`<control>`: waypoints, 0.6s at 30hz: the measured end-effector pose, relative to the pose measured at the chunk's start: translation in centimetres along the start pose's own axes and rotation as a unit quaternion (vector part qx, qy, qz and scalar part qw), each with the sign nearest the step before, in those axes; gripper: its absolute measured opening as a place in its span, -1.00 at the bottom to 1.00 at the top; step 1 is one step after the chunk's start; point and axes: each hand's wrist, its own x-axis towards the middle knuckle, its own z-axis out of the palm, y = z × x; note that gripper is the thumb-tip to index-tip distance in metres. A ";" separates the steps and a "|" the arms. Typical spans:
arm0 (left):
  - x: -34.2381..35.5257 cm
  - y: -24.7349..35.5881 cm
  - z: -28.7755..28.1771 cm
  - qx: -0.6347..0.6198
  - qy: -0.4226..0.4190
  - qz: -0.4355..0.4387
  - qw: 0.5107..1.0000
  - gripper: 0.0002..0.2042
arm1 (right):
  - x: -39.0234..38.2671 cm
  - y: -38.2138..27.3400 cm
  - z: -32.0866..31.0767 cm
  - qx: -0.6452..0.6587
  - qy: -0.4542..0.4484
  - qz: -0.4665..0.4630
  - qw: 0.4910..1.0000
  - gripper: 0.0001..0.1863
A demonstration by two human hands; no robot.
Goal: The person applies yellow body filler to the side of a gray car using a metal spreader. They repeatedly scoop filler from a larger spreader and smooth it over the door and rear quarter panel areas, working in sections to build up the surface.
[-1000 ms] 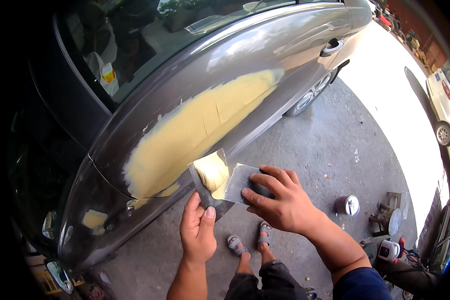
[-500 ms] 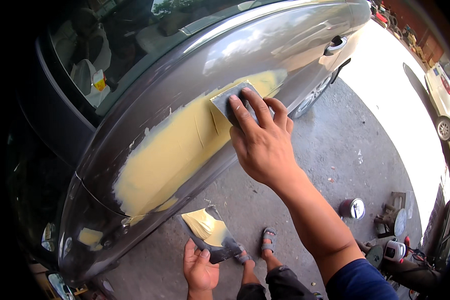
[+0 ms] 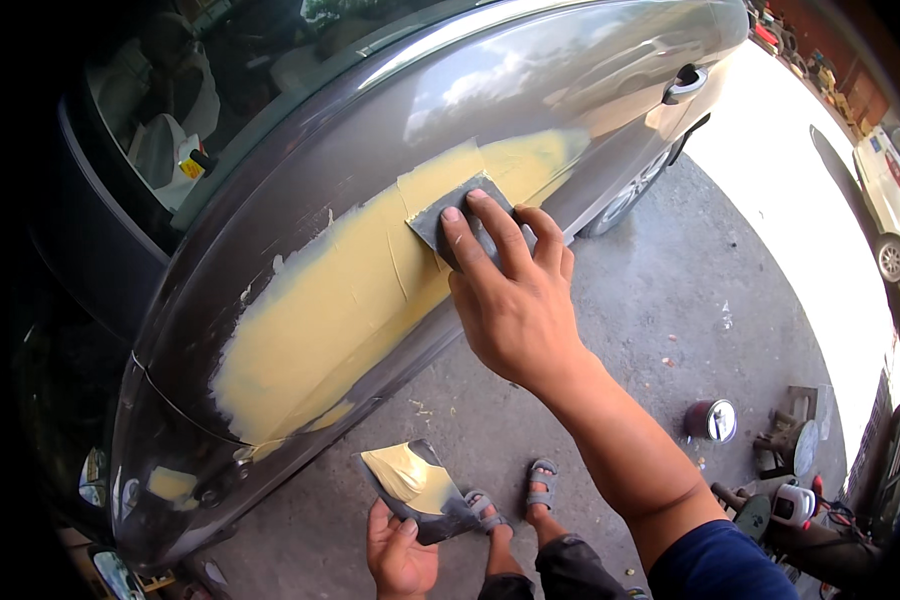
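My right hand point(image 3: 518, 300) presses a grey square spreader point(image 3: 450, 205) flat against the cream filler patch point(image 3: 300, 305) on the dark grey car's side point(image 3: 510, 80), fingers bent over the tool. Fine ridges and streaks show in the patch. Low in the view, my left hand point(image 3: 400, 560) holds a dark square plate point(image 3: 442, 520), which bears a mound of cream filler point(image 3: 405, 475). A smaller filler spot point(image 3: 172, 485) sits on the panel at lower left.
A round tin point(image 3: 708, 420), a small metal stand point(image 3: 785, 440) and a white container point(image 3: 792, 505) stand on the concrete floor point(image 3: 670, 300) at right. A white car point(image 3: 880, 190) is farther right in sunlight. My sandalled feet point(image 3: 540, 480) are below the panel.
My right hand rose from the plate onto the door, then slid slightly left and down with the spreader, leaving fresh marks. My left hand and plate moved lower.
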 end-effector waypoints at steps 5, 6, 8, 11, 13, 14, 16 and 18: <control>0.4 -0.8 -1.0 0.008 0.020 0.000 1.000 -0.43 | -3.2 1.3 2.9 0.032 0.036 -0.013 0.999 -0.42; 0.4 -0.9 -1.0 0.007 0.027 -0.001 1.000 -0.43 | -3.7 1.5 3.4 0.037 0.042 -0.015 0.998 -0.42; 0.5 -1.2 -1.3 0.006 0.026 -0.002 1.000 -0.43 | -4.6 2.1 4.5 0.044 0.052 -0.022 0.997 -0.43; 0.5 -1.7 -1.5 0.006 0.030 -0.004 1.000 -0.43 | -6.0 2.9 5.9 0.043 0.053 -0.035 0.997 -0.43; 0.5 -1.8 -1.4 0.008 0.033 -0.004 0.999 -0.43 | -6.5 3.2 6.1 0.032 0.040 -0.042 0.998 -0.44; 0.5 -1.8 -1.2 0.009 0.035 -0.003 0.999 -0.43 | -6.8 3.1 5.8 0.030 0.032 -0.032 0.999 -0.44; 0.5 -1.7 -0.9 0.009 0.032 -0.004 0.999 -0.43 | -7.0 3.0 4.2 0.023 0.019 -0.013 0.999 -0.43; 0.4 -1.3 -0.7 0.008 0.030 -0.003 1.000 -0.43 | -5.3 2.7 1.9 0.023 0.015 0.002 1.000 -0.42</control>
